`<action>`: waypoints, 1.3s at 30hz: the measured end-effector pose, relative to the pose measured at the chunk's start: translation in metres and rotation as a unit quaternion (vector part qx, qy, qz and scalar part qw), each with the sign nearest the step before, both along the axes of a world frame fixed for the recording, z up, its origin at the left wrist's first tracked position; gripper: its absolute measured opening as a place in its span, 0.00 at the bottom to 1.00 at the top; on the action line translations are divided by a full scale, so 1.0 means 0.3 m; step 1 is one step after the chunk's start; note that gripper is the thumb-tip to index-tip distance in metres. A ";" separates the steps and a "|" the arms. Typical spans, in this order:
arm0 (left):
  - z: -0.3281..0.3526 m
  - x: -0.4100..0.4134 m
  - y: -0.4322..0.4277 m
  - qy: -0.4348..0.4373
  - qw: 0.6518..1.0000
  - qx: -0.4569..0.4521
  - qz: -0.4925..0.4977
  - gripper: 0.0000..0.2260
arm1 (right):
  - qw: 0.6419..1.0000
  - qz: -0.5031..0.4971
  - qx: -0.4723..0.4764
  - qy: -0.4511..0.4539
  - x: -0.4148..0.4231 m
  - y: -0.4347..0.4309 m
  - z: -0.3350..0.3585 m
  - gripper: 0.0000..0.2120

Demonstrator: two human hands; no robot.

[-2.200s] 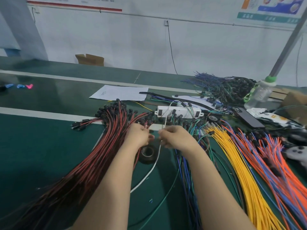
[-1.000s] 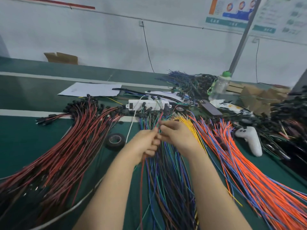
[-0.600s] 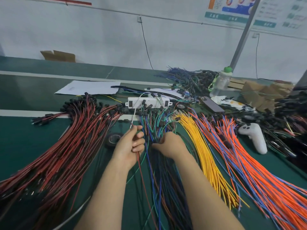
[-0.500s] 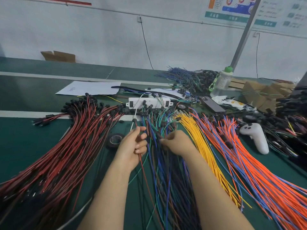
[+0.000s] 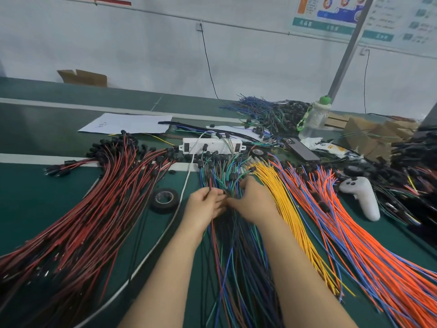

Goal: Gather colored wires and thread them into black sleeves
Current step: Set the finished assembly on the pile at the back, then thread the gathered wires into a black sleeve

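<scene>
Colored wires (image 5: 233, 245) in blue, green, brown and red lie in a loose bundle that runs from the bottom center of the frame up to the middle, on a green table (image 5: 35, 197). Small black sleeves (image 5: 208, 153) cap their upper ends. Both of the person's forearms reach up from the bottom edge, and the hands meet over this bundle. The left hand (image 5: 203, 208) has its fingers curled and pinches a few strands of the bundle against the thumb. The right hand (image 5: 254, 202) touches it from the right, back upward, fingers bent down into the wires; whether it grasps any cannot be told.

Left of the bundle fans a broad spread of red and black wires (image 5: 94, 209), with a roll of black tape (image 5: 164, 200) just beside the left hand. Right of the bundle lie yellow wires (image 5: 288, 209), then orange and blue wires (image 5: 354, 245). A white power strip (image 5: 212, 146) sits above the hands, and a white controller (image 5: 361, 197) lies at the right.
</scene>
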State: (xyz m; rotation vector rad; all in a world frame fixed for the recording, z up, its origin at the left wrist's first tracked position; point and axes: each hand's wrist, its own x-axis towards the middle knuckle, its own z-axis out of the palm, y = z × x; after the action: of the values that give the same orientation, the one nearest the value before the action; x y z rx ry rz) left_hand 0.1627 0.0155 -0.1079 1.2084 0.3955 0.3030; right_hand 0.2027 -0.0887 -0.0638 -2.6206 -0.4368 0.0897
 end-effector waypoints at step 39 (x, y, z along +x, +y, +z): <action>0.148 0.049 -0.004 0.063 0.979 0.182 0.067 0.12 | 0.939 0.027 0.324 0.113 0.072 0.072 0.094 0.15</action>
State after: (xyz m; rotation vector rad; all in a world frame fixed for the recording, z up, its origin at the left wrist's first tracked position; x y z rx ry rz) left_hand 0.1775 0.0142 -0.0633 1.5685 0.5486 0.4290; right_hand 0.2243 -0.0671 -0.0357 -1.9225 -0.3753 0.2218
